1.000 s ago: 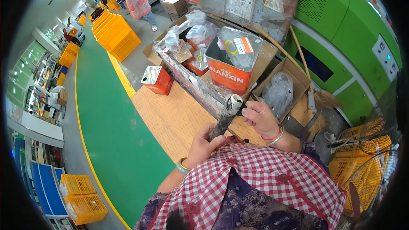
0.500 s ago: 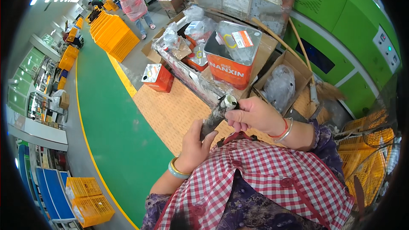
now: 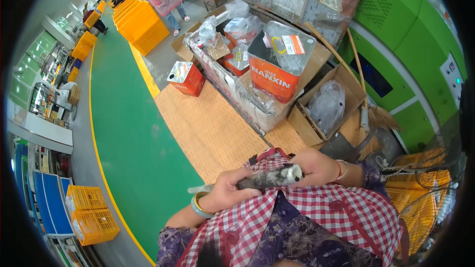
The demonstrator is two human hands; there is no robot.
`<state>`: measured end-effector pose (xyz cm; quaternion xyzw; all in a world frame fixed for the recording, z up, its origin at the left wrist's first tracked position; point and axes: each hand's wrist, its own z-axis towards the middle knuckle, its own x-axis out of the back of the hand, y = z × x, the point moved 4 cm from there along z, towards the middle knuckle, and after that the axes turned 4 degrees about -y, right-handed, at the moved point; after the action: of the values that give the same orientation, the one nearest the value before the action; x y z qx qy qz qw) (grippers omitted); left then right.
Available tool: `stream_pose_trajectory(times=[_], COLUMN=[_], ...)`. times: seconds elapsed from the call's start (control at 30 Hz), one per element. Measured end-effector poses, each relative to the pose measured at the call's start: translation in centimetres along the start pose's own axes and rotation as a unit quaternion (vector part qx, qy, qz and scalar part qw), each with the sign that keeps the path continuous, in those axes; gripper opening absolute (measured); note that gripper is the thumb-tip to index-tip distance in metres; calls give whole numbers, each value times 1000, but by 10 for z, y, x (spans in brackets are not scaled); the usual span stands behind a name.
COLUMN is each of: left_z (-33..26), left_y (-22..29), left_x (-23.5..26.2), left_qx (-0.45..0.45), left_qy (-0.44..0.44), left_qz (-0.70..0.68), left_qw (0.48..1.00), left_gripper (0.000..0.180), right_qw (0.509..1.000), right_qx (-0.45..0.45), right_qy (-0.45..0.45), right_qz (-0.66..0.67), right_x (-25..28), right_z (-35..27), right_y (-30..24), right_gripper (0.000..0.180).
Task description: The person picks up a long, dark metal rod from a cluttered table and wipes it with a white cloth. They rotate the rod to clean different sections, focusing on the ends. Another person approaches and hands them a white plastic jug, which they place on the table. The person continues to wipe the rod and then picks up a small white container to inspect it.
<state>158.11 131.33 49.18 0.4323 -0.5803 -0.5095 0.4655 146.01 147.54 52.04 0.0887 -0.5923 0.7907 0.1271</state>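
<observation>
A grimy grey rod (image 3: 269, 177), cylindrical and mottled, being gripped at both ends, left hand (image 3: 228, 190) curled, right hand (image 3: 316, 167) wrapped over.

The floor (image 3: 133, 133) is painted green with a yellow edge line, and beside it lies an orange textured mat (image 3: 208, 128). A red tin can (image 3: 185, 76) stands at the mat's far corner, an open cardboard box (image 3: 324, 106) holding clear plastic sits at its right edge, and stacked yellow crates (image 3: 91, 212) rest on the grey strip to the left.
</observation>
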Motion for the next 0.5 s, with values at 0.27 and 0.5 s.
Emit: stream_pose_trajectory(times=[0.27,0.5], left_z=[11,51], left_y=[1,39], left_x=[8,18], left_qx=[7,-79], left_qy=[19,56], left_qz=[80,207], left_qw=[997,974], left_gripper=[34,42], right_qw=[994,989], right_qx=[-30,-106], right_qy=[94,90], right_qz=[-52,47], right_x=[3,12], right_z=[-25,23], right_y=[32,38], right_gripper=[18,18])
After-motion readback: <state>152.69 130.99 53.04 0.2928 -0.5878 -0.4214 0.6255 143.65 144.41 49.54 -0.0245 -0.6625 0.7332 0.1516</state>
